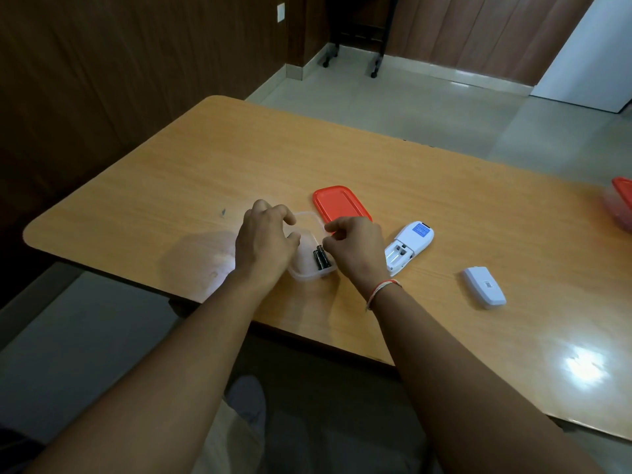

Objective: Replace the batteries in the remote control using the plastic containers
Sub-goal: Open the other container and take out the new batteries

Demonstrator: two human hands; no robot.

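Two bare hands meet over a clear plastic container [309,271] near the front edge of a wooden table [171,172]. The left hand [265,239] curls its fingers around the container's left rim, gripping it. The right hand [355,246] hovers at the container's right side with fingers bent inward toward the thumb; whether they pinch anything cannot be told. Two black batteries [320,257] lie side by side inside the container, just below and between the two sets of fingertips. An orange lid [338,204] lies flat on the table just beyond the right hand, partly hidden by its knuckles. Just right of the right hand rests the white remote control [408,246], face down, its battery compartment open. Farther right of that hand, well apart from the remote, lies the white battery cover [484,287]. At the table's far right edge sits a second container [620,203] with an orange lid.
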